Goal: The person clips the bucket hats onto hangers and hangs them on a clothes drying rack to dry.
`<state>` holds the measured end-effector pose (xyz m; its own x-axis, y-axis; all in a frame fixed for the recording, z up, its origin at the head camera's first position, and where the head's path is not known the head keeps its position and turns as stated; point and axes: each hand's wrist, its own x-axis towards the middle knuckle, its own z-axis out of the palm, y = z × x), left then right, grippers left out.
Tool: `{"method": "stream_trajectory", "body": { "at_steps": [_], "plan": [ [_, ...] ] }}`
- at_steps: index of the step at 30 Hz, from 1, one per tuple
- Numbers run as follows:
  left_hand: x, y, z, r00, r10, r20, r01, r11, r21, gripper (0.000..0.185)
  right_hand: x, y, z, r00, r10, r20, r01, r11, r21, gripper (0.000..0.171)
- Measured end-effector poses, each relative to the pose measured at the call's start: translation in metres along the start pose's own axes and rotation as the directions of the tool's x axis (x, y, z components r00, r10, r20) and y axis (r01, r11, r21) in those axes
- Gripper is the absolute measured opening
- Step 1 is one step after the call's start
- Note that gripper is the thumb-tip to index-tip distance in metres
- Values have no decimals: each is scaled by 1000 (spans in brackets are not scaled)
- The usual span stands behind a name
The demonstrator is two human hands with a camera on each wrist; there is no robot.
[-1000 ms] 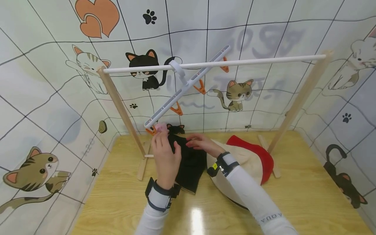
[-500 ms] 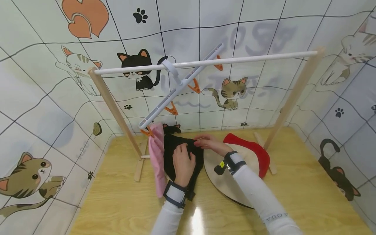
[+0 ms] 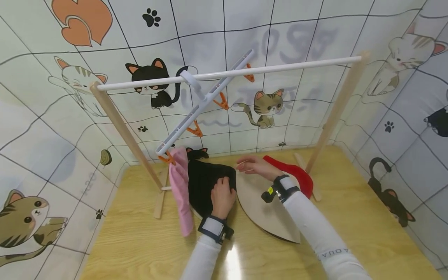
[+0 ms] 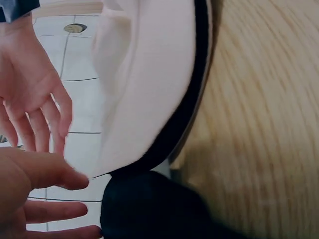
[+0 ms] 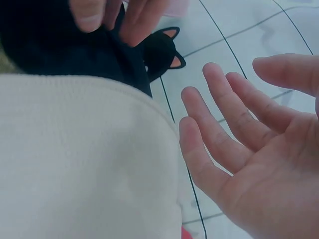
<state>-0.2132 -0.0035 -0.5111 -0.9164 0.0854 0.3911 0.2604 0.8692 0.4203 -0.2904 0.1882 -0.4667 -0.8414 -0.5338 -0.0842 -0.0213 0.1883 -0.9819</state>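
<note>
A black cloth [image 3: 203, 182] [image 4: 149, 209] [image 5: 50, 50] lies on the wooden table [image 3: 140, 241] under the drying rack. My left hand [image 3: 223, 194] [image 4: 35, 194] grips its near right edge. Beside it lies a beige cloth [image 3: 266, 210] [image 4: 149, 84] [image 5: 84, 159]. My right hand [image 3: 252, 165] [image 5: 249, 149] hovers over the beige cloth's far edge, fingers spread, holding nothing. A pink cloth [image 3: 180, 190] hangs from the lowest orange clip [image 3: 165, 158] of the white clip hanger [image 3: 204, 103].
The hanger hooks on the rack's white rod [image 3: 280, 68], carried by two slanted wooden posts [image 3: 122, 132] [image 3: 332, 116]. A red cloth [image 3: 295, 175] lies behind the beige one. Cat-patterned walls close in the table at the back and both sides.
My left hand dropped from the lowest clip onto the black cloth, leaving the pink cloth hanging. My right hand let go of the black cloth and shifted right over the beige one.
</note>
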Motion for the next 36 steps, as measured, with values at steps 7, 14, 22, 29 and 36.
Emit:
{"method": "stream_trajectory", "body": {
  "at_steps": [7, 14, 22, 29, 36],
  "plan": [
    [0, 0, 14, 993, 1, 121, -4, 1000, 20, 45, -13, 5, -9, 999, 38, -28, -38, 999, -3, 40],
    [-1, -5, 21, 985, -36, 171, 37, 999, -4, 60, -19, 9, -12, 998, 51, -44, -51, 999, -5, 41],
    [-6, -11, 18, 952, -152, 264, 155, 988, 10, 70, -25, 17, -14, 994, 94, -60, -94, 996, 4, 39],
    [-8, -11, 16, 948, -196, 249, 188, 981, 57, 62, -27, 22, -15, 993, 108, -57, -108, 994, 9, 40],
    [-6, -9, 9, 951, -221, 217, 215, 975, 53, 31, -30, 24, -15, 990, 120, -73, -118, 992, 33, 40]
  ]
}}
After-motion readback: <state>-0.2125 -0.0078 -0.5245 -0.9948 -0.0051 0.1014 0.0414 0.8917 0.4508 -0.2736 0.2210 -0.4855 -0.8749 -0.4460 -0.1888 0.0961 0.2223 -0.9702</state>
